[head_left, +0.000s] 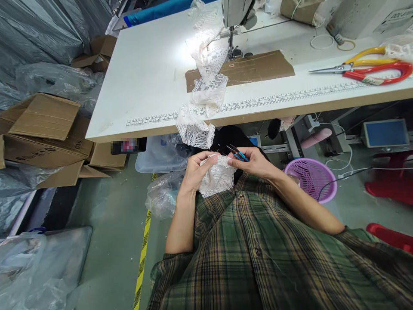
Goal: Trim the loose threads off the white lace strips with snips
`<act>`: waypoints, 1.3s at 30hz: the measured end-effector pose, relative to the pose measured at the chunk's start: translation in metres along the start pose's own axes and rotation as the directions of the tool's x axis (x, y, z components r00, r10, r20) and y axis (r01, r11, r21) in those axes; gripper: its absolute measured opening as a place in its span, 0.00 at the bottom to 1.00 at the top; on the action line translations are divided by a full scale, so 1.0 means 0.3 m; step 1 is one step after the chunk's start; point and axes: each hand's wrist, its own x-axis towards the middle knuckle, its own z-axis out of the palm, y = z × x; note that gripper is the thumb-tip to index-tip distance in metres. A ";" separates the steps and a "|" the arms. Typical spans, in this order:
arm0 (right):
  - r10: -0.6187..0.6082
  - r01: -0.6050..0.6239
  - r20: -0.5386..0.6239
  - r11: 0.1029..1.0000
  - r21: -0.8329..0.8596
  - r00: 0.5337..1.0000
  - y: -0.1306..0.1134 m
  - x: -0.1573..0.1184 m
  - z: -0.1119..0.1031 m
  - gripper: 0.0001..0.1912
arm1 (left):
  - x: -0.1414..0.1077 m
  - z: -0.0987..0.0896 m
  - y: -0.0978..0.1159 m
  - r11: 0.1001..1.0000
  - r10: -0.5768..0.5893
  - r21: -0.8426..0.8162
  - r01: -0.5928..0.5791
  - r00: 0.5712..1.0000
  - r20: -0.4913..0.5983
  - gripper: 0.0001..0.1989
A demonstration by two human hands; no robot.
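Close to my body, below the table edge, my left hand [197,171] pinches a piece of white lace [217,177] between thumb and fingers. My right hand [253,161] grips blue tweezers [239,154] with dark tips pointing up and left, while its thumb and fingertip touch the lace's right side. More white lace [209,86] runs from beside the sewing machine [236,15] down over the table's front edge. Whether that strip joins the held piece is hard to make out.
The white table [145,77] carries a brown board [258,69] and red-and-yellow scissors [371,69] at right. Cardboard boxes [48,133] stand at left. A purple basket [322,181] is on the floor at right, and a clear plastic bin [161,155] sits under the table.
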 end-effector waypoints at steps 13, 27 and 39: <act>0.088 -0.087 -0.007 0.987 0.136 0.996 0.031 -0.006 -0.002 0.24 | 0.006 0.022 0.010 0.994 -0.111 -0.020 0.110 0.993 -0.037 0.15; -0.004 0.003 -0.067 1.000 -0.009 0.998 -0.002 0.007 0.018 0.24 | 0.012 0.019 0.008 0.995 -0.042 0.093 0.042 0.999 -0.002 0.14; 0.044 -0.044 -0.001 0.999 0.001 0.999 -0.016 0.036 0.038 0.26 | -0.001 0.021 0.023 0.955 0.012 0.292 -0.056 0.989 0.148 0.12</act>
